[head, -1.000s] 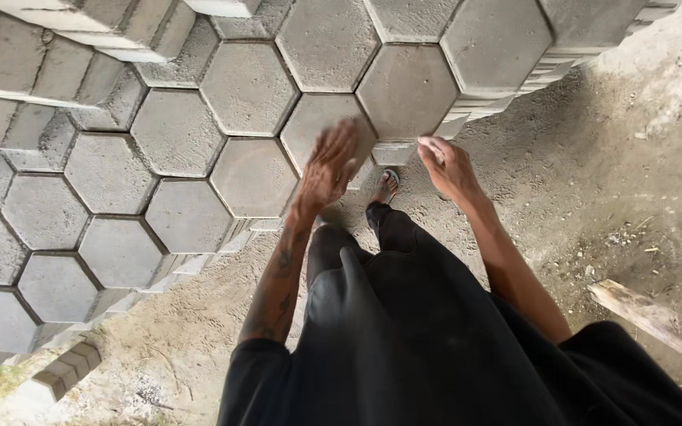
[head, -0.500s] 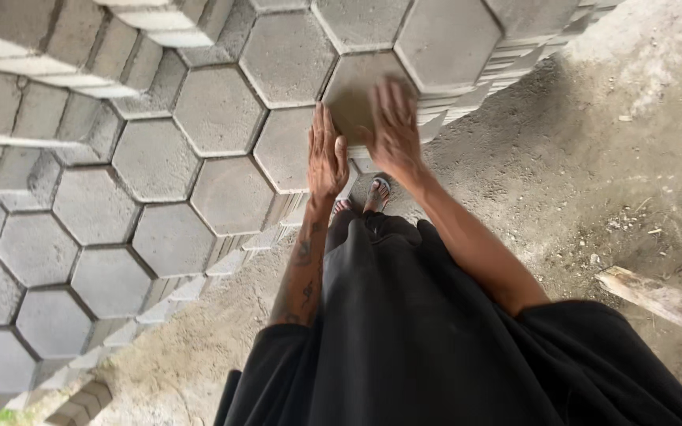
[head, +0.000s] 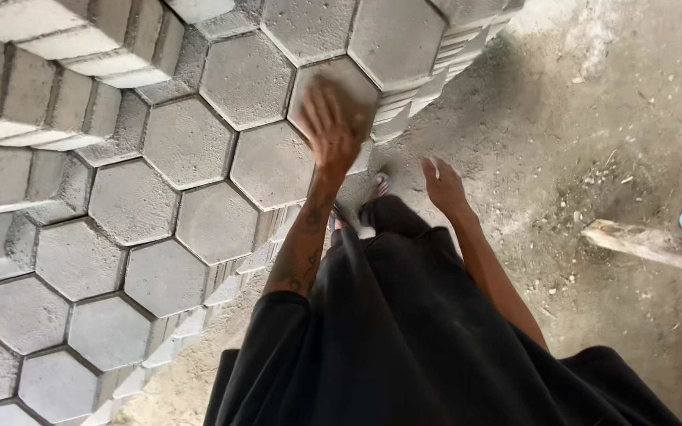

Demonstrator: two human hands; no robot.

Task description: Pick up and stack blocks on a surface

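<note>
Here the left hand (head: 331, 130) is lying flat with spread fingers on top of a grey six-sided concrete paving block (head: 333, 95), at the edge of the stack right under it. The right hand (head: 442, 185) is hanging open and empty, off to the side, over the sandy dirt ground (head: 593, 118). The block is looking heavy, hard and rough, so gripping two opposite edges with both hands seems best.

A: What sort of place?
B: A paving-block yard, outdoors. Grey hexagonal concrete pavers (head: 187, 142) stacked in tight rows, many layers deep.
A: Ground?
B: Bare packed dirt (head: 593, 102), gritty; a rough timber plank (head: 649, 246) lies on it.
</note>
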